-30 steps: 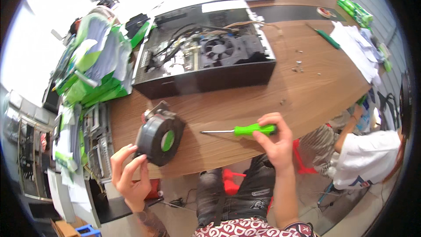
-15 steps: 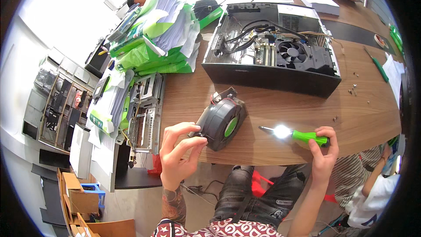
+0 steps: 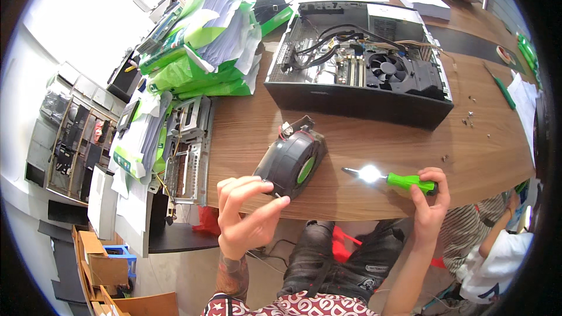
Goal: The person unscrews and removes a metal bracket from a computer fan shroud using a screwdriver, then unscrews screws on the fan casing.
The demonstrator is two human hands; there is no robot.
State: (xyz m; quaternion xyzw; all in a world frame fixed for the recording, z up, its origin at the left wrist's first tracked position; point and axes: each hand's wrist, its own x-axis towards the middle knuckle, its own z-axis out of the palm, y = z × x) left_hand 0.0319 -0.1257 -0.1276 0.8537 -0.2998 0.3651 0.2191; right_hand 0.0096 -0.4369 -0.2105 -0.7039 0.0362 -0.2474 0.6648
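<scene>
My left hand (image 3: 249,213) is at the near-left corner of a black blower fan (image 3: 288,164), thumb and forefinger brought together in a pinch. Something tiny and dark shows between the fingertips, too small to name. The fan has a green round label and a metal bracket with red wires, and lies tilted on the table. In my right hand (image 3: 430,202) is a green-handled screwdriver (image 3: 404,182), held level above the table edge with its tip toward the fan. Bright glare covers part of its shaft. The tip touches nothing.
An open black computer case (image 3: 357,96) stands beyond the fan. Loose screws (image 3: 468,119) and another green screwdriver (image 3: 503,92) lie to the right. Stacked papers in green wrapping (image 3: 193,76) and a metal frame (image 3: 190,152) are at left. Other people sit around the table.
My left hand has shifted slightly right and down along the fan's near edge. The right hand and screwdriver have barely moved. The whole view has shifted a little.
</scene>
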